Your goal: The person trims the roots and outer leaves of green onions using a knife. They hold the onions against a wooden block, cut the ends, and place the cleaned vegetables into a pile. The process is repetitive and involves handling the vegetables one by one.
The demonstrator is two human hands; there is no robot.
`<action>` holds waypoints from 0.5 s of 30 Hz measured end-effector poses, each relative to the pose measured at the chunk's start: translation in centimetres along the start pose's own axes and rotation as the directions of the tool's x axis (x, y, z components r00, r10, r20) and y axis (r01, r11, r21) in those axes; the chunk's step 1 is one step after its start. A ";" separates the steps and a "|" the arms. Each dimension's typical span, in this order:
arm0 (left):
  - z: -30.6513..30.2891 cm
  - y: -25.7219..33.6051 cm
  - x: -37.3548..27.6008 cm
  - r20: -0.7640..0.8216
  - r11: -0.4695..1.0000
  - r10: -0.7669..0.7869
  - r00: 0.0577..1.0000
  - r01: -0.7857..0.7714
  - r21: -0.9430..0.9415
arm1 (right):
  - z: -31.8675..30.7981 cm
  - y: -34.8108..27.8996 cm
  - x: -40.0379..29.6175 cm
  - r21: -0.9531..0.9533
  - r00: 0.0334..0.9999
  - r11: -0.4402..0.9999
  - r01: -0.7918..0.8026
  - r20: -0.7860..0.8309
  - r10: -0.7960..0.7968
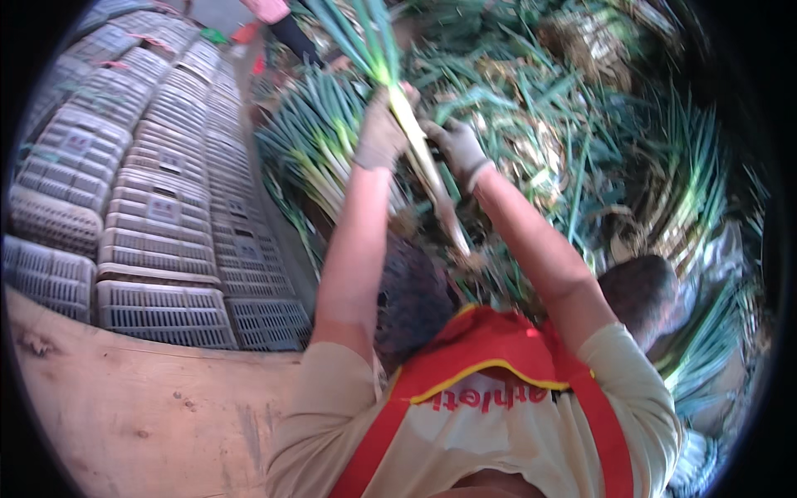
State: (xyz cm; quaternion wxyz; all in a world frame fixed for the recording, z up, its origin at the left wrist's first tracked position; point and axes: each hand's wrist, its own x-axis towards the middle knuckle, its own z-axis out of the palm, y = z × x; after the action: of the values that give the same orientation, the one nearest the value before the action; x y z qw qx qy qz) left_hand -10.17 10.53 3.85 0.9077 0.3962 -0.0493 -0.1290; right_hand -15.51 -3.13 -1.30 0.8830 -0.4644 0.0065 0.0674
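Note:
My left hand (381,129), in a pale work glove, is closed around a long green onion (418,140), probably more than one stalk. Its green leaves fan out beyond the hand, and the white shank slants back towards me, ending in brown roots. Close by on the right is my gloved right hand (459,149), its fingers curled near the shank; whether they grip it is not clear. Left of and below my left hand, a pile of green onions (317,155) lies with white ends towards me. Loose leaves and peelings (529,131) cover the ground under and beyond my right hand.
Stacked pale plastic crates (165,311) line the left side, behind a wooden board (143,398). More green onion bundles lie at right (691,187) and far right (582,50). At the top, part of another person (292,40) shows.

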 end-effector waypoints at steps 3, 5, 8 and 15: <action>-0.3 1.4 -1.2 0.050 1.000 0.019 0.999 -0.018 -0.018 | -0.6 1.0 -3.1 -0.047 0.995 0.996 -0.075 0.058 0.078; -1.2 1.5 -1.0 0.021 0.996 0.061 0.998 -0.059 -0.067 | -1.8 1.8 -4.9 -0.218 0.991 0.975 -0.035 0.116 0.062; -2.4 3.0 -0.8 -0.063 0.981 0.137 0.989 -0.144 -0.130 | -4.2 4.8 -7.0 -0.416 0.969 0.894 -0.165 0.101 0.225; -4.5 2.9 -0.6 -0.091 0.983 0.181 0.979 -0.184 -0.028 | -13.7 13.2 -12.2 -0.993 0.962 0.067 0.096 0.110 0.251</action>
State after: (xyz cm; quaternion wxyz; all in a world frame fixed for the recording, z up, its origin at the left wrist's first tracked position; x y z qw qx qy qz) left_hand -9.36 15.78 2.94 0.9241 0.3787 -0.0430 -0.0286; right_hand -28.60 -8.36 -18.98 0.3159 -0.9264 -0.1287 0.1594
